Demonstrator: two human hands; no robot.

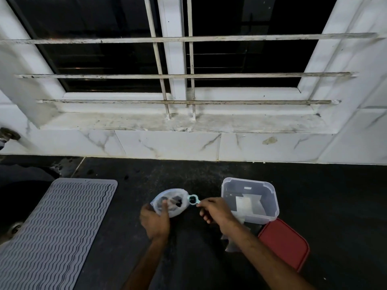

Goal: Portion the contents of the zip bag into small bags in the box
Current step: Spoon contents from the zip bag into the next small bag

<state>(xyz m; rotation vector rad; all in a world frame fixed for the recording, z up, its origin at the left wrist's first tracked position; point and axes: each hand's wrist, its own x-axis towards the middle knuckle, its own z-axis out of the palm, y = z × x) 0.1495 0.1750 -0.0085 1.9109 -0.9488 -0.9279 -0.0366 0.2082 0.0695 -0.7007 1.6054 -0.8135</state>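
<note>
A clear zip bag with dark pieces inside lies on the black counter. My left hand grips its left side, thumb pressed on the plastic. My right hand pinches a small teal ring-shaped slider at the bag's right end. Just to the right stands an open clear plastic box holding small clear bags. One more small bag lies partly hidden under my right forearm.
The box's red lid lies flat on the counter at the front right of the box. A grey ribbed drying mat covers the left part. A sink sits at the far left. A marble wall and barred window rise behind.
</note>
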